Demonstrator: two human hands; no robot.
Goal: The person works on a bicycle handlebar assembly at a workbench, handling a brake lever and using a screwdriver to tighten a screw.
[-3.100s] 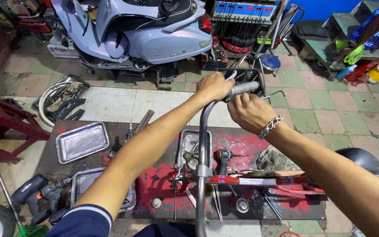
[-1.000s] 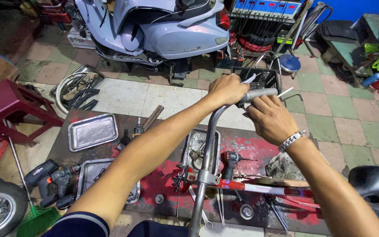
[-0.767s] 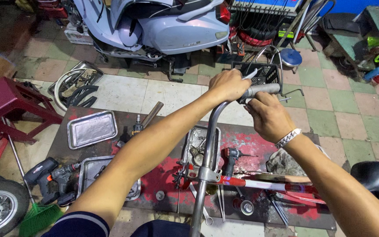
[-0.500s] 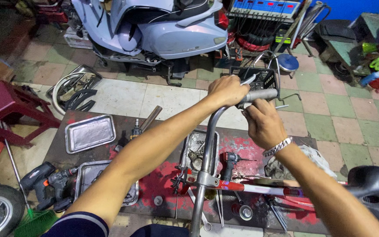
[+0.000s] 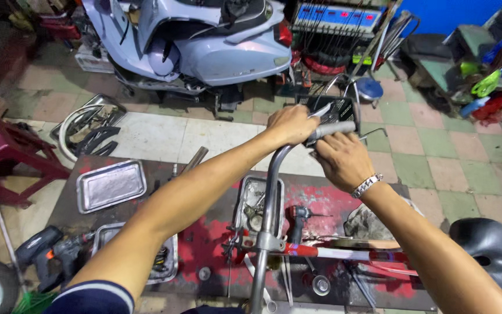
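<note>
Currently our left hand is clamped on the handlebar bend; right hand, at 4 o'clock, cups the grey grip, fingertips hidden, closure unclear.

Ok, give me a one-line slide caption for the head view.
Left hand grips the bend of a grey handlebar while right hand touches its grip end, above a red workbench.

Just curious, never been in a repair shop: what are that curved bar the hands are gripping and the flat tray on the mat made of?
The curved bar looks like steel tubing, dull grey with a soft sheen. The left hand grips its top bend; the right hand sits just below the end. The flat tray looks like thin aluminium or stainless sheet: pale, scuffed, reflective, with a pressed rim.
</note>
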